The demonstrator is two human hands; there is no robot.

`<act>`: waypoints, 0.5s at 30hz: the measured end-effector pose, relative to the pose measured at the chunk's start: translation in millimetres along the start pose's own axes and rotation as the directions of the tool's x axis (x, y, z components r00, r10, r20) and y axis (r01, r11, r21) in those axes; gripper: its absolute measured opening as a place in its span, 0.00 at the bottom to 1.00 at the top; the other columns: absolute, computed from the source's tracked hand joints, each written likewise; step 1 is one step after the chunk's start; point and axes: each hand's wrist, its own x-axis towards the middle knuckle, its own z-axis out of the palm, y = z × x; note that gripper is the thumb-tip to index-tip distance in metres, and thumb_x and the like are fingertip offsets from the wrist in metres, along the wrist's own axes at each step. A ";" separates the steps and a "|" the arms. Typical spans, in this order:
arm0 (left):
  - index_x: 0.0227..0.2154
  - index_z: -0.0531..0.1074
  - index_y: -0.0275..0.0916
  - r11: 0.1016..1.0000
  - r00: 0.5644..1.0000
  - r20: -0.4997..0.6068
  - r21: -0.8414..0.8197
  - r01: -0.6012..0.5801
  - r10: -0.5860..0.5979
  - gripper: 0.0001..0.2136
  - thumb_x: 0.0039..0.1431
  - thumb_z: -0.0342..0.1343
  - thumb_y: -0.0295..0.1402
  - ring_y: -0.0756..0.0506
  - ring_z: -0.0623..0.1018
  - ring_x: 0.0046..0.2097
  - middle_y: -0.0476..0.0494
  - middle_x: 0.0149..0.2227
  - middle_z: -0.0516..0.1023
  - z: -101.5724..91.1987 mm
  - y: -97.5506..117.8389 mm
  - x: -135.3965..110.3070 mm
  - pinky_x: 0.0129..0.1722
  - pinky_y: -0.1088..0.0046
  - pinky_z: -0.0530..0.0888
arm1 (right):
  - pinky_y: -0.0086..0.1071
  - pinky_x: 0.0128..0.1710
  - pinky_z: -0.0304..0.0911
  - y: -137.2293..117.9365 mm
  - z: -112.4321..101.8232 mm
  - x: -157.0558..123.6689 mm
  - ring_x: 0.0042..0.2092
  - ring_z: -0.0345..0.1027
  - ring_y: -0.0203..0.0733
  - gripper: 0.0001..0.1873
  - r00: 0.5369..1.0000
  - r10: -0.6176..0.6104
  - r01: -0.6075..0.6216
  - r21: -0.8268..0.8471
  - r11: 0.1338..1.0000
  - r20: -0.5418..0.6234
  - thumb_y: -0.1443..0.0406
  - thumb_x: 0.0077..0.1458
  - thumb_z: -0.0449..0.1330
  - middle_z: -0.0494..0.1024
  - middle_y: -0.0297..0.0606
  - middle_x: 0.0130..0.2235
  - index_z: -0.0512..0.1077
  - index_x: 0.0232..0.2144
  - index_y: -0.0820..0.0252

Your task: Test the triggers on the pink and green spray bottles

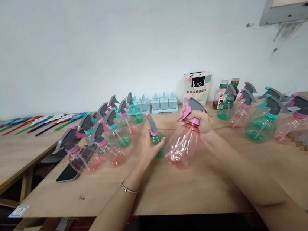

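Note:
My right hand point(201, 121) is wrapped round the neck and head of a pink spray bottle point(182, 147), which leans with its base toward the left. Its collar is pink and its trigger head pink and grey. In the middle of the table my left hand point(148, 148) is closed round a green spray bottle point(158, 139) that stands upright, with a pink collar and a grey head. Part of that bottle is hidden by my fingers. The two bottles are side by side, close together.
Several pink and green spray bottles point(121, 134) stand at the left, near a phone point(68, 173). More spray bottles point(260, 126) stand at the right. Behind are blue popsicle moulds point(164, 105), a paper bag point(195, 88) and drink bottles point(220, 94). Coloured strips point(42, 121) lie on the left table.

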 end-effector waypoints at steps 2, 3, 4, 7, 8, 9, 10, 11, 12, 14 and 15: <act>0.50 0.66 0.41 1.000 1.000 0.003 0.001 0.003 -0.003 0.25 0.53 0.63 0.45 0.40 0.78 0.46 0.42 0.44 0.79 -0.1 -0.8 -0.1 0.48 0.62 0.72 | 0.33 0.30 0.66 0.4 -1.4 1.4 0.29 0.69 0.40 0.10 1.000 -0.023 0.024 0.029 0.999 -0.020 0.66 0.30 0.56 0.74 0.33 0.24 0.68 0.23 0.57; 0.50 0.66 0.41 1.000 1.000 0.002 0.004 0.011 -0.011 0.24 0.53 0.62 0.45 0.40 0.78 0.46 0.42 0.43 0.79 0.1 -1.2 -0.2 0.48 0.62 0.72 | 0.33 0.30 0.66 0.9 -2.6 2.4 0.29 0.69 0.40 0.10 1.000 -0.008 0.009 0.038 0.999 -0.008 0.67 0.30 0.57 0.74 0.33 0.24 0.69 0.23 0.57; 0.49 0.66 0.40 1.000 1.000 -0.002 0.007 0.020 -0.020 0.24 0.53 0.62 0.45 0.40 0.78 0.45 0.42 0.43 0.79 0.3 -1.7 -0.2 0.48 0.62 0.72 | 0.33 0.30 0.66 1.8 -4.1 3.5 0.31 0.70 0.41 0.11 1.000 0.018 -0.019 0.041 0.999 0.018 0.67 0.30 0.57 0.75 0.34 0.26 0.69 0.24 0.57; 0.49 0.67 0.40 1.000 1.000 -0.014 -0.003 0.017 -0.017 0.24 0.52 0.62 0.45 0.39 0.78 0.45 0.42 0.42 0.79 1.2 -3.5 -0.3 0.48 0.62 0.72 | 0.34 0.34 0.67 5.5 -7.9 5.7 0.39 0.74 0.45 0.12 0.993 0.096 -0.097 0.008 0.995 0.074 0.67 0.33 0.59 0.78 0.36 0.31 0.70 0.27 0.57; 0.49 0.67 0.41 1.000 1.000 -0.016 -0.007 0.007 -0.007 0.24 0.52 0.62 0.46 0.40 0.78 0.45 0.42 0.42 0.78 1.5 -4.2 -0.3 0.48 0.62 0.72 | 0.34 0.34 0.67 6.8 -8.5 5.8 0.40 0.74 0.46 0.12 0.991 0.106 -0.107 0.002 0.994 0.078 0.67 0.34 0.58 0.79 0.36 0.32 0.70 0.27 0.57; 0.48 0.67 0.41 1.000 1.000 -0.017 -0.010 0.000 0.000 0.23 0.52 0.63 0.46 0.40 0.78 0.45 0.42 0.42 0.78 1.6 -4.7 -0.3 0.48 0.62 0.71 | 0.34 0.32 0.67 7.8 -8.7 5.7 0.40 0.74 0.46 0.11 0.991 0.107 -0.108 0.004 0.994 0.077 0.67 0.33 0.58 0.79 0.37 0.32 0.70 0.27 0.57; 0.48 0.68 0.41 1.000 1.000 -0.017 -0.010 -0.004 0.004 0.23 0.52 0.63 0.46 0.40 0.78 0.45 0.42 0.42 0.78 1.6 -5.1 -0.3 0.48 0.62 0.71 | 0.33 0.31 0.66 8.3 -8.5 5.3 0.39 0.74 0.46 0.11 0.993 0.098 -0.100 0.012 0.995 0.072 0.67 0.33 0.57 0.78 0.38 0.31 0.69 0.26 0.58; 0.47 0.68 0.41 1.000 1.000 -0.015 -0.009 -0.004 0.004 0.22 0.52 0.63 0.46 0.40 0.78 0.45 0.42 0.42 0.78 1.6 -5.2 -0.4 0.48 0.62 0.71 | 0.32 0.28 0.64 8.4 -8.2 4.9 0.38 0.74 0.46 0.11 0.995 0.080 -0.082 0.023 0.996 0.062 0.67 0.32 0.57 0.78 0.38 0.30 0.68 0.25 0.58; 0.47 0.68 0.41 1.000 1.000 -0.015 -0.007 0.001 -0.001 0.22 0.53 0.63 0.46 0.40 0.78 0.45 0.42 0.42 0.78 1.5 -4.9 -0.4 0.48 0.62 0.72 | 0.31 0.27 0.63 8.0 -7.9 4.5 0.36 0.73 0.45 0.10 0.997 0.061 -0.063 0.031 0.998 0.051 0.67 0.32 0.56 0.77 0.38 0.29 0.68 0.25 0.58; 0.48 0.67 0.40 1.000 1.000 -0.013 -0.009 0.010 -0.010 0.23 0.53 0.62 0.45 0.40 0.78 0.45 0.42 0.43 0.78 1.2 -3.7 -0.6 0.48 0.62 0.72 | 0.31 0.26 0.62 6.4 -8.0 4.2 0.34 0.72 0.44 0.10 0.997 0.050 -0.051 0.018 0.999 0.052 0.67 0.32 0.56 0.76 0.37 0.28 0.68 0.25 0.58; 0.48 0.67 0.40 1.000 1.000 -0.011 -0.012 0.013 -0.013 0.23 0.53 0.62 0.45 0.40 0.78 0.45 0.42 0.43 0.78 1.0 -2.9 -0.6 0.48 0.62 0.72 | 0.32 0.28 0.64 5.5 -8.6 4.4 0.34 0.72 0.44 0.11 0.996 0.058 -0.058 0.003 0.998 0.069 0.67 0.32 0.57 0.76 0.37 0.28 0.69 0.26 0.58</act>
